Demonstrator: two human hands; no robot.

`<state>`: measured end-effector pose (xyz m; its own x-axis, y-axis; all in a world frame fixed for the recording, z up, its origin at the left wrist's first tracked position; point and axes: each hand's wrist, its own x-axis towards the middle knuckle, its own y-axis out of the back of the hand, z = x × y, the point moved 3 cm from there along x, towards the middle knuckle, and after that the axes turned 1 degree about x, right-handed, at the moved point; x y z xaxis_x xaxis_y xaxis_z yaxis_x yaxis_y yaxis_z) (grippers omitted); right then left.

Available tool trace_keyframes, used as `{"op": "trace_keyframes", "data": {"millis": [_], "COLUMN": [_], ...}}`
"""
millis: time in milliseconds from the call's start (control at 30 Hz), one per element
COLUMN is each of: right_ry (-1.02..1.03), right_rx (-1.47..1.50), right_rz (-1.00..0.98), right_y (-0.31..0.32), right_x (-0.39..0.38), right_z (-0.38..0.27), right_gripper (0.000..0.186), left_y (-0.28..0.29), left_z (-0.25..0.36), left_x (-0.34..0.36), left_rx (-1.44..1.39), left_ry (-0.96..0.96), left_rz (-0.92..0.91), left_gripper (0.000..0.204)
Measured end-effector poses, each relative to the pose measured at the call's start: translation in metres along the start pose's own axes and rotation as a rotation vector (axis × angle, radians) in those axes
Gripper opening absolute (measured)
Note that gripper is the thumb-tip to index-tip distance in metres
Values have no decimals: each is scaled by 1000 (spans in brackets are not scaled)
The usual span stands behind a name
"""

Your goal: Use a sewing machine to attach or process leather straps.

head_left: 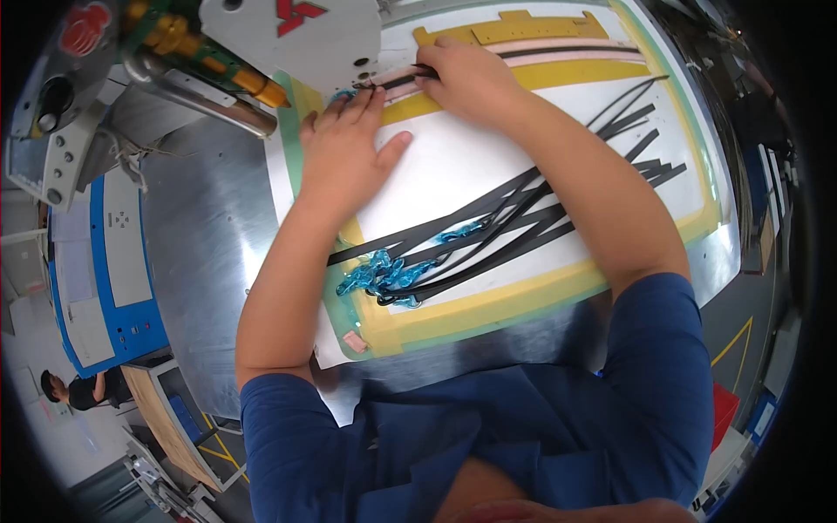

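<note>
My left hand (342, 152) lies flat with fingers spread on a white board (453, 166), fingertips near the machine head (296, 39). My right hand (466, 77) presses a narrow black strip (403, 80) lying on a pink strip (558, 50) at the board's far edge, its fingers curled over it. A yellow strip (540, 78) runs just below. Several loose black strips (523, 218) lie fanned across the board's right and near part. Crumpled blue film pieces (384, 275) sit at the near left corner.
The board has a yellow foam border (488, 301) and rests on a shiny metal table (200, 235). A metal cylinder with brass fittings (200, 83) juts out on the left. A blue-and-white control panel (113, 261) stands beyond. Another person (74, 390) is far left.
</note>
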<state>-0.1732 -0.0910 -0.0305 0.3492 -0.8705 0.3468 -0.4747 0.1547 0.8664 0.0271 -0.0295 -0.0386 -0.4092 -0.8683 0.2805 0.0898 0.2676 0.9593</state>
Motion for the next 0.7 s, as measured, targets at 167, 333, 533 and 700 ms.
{"op": "trace_keyframes", "data": {"millis": [167,333,533,700], "right_ry": [-10,8,107,179], "right_rx": [-23,-54,-56,-168], "right_rz": [8,-17,-78,-117], "right_y": [-4,-3,-2,-4], "right_x": [-1,-1,-9,-11], "right_z": [5,3,-12,-22], "right_gripper": [21,26,28,35], "left_y": [2,11,-2,0], "left_z": [-24,-28,-20,-19], "left_x": [2,6,3,6], "left_rx": [-88,-173,-134,-109], "left_ry": [1,91,-43,-13], "left_rz": [102,96,109,63], "left_gripper": [50,50,58,60]}}
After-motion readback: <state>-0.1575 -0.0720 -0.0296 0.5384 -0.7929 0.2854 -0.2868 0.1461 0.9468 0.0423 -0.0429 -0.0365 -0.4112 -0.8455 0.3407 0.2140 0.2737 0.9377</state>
